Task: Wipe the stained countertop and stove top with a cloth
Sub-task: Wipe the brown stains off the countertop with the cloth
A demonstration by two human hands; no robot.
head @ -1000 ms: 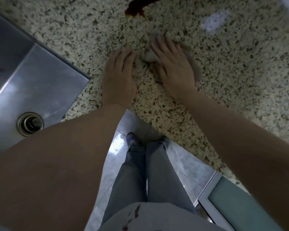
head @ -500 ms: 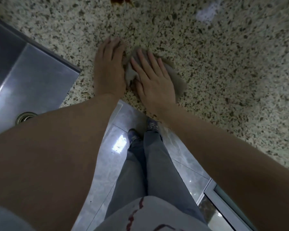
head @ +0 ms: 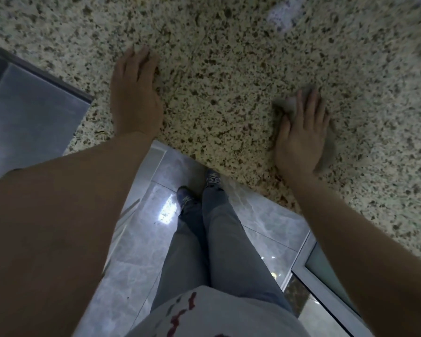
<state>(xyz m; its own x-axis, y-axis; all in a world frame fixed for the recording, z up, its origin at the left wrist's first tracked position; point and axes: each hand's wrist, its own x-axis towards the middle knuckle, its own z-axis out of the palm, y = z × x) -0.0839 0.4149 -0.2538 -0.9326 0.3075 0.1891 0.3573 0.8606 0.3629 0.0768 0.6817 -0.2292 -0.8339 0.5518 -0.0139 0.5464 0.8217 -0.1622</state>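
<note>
A speckled granite countertop (head: 229,69) fills the upper part of the view. My right hand (head: 299,132) presses flat on a grey cloth (head: 327,154) near the counter's front edge; the cloth shows around the fingertips and beside the palm, blurred by motion. My left hand (head: 134,93) rests flat on the counter beside the sink, fingers together, holding nothing. No stove top is in view. The brown stain is out of frame.
A steel sink (head: 27,113) lies at the left, right next to my left hand. A pale smear (head: 282,10) sits at the far right of the counter. Below the counter edge are a tiled floor (head: 141,251), my legs and a cabinet door (head: 326,276).
My right hand slid the cloth to the right along the counter, away from my left hand. The left hand stayed put. The view shifted and the brown stain left the top of the frame.
</note>
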